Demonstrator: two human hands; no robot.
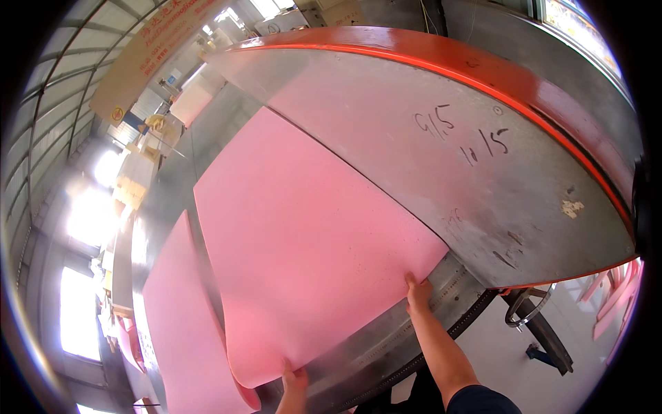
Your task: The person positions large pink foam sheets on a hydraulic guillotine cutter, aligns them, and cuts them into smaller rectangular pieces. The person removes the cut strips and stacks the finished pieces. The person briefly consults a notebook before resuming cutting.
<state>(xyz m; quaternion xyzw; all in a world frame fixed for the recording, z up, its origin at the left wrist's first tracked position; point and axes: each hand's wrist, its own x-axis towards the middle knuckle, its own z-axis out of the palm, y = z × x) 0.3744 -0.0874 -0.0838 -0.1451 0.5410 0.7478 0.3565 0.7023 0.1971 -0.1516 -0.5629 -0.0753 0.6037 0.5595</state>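
A large pink foam sheet (310, 234) lies on a grey metal table (358, 369), one long side along the upright metal panel (469, 159). My left hand (294, 378) pinches its near edge toward the left corner, thumb on top and the other fingers mostly hidden. Near the right corner my right hand (418, 295) grips the same edge, its thumb pressed on the upper face. The sheet's left near corner curls a little. Left of it rests a second pink foam sheet (179, 310), apart from both hands, its near end curved.
An orange-red machine housing (414, 45) runs above the panel, which carries dark handwritten marks. A handwheel (531, 314) and a dark bar stand below the table's right end. Pink foam strips (616, 300) lie at the far right. Cardboard (148, 58) rises at the back left.
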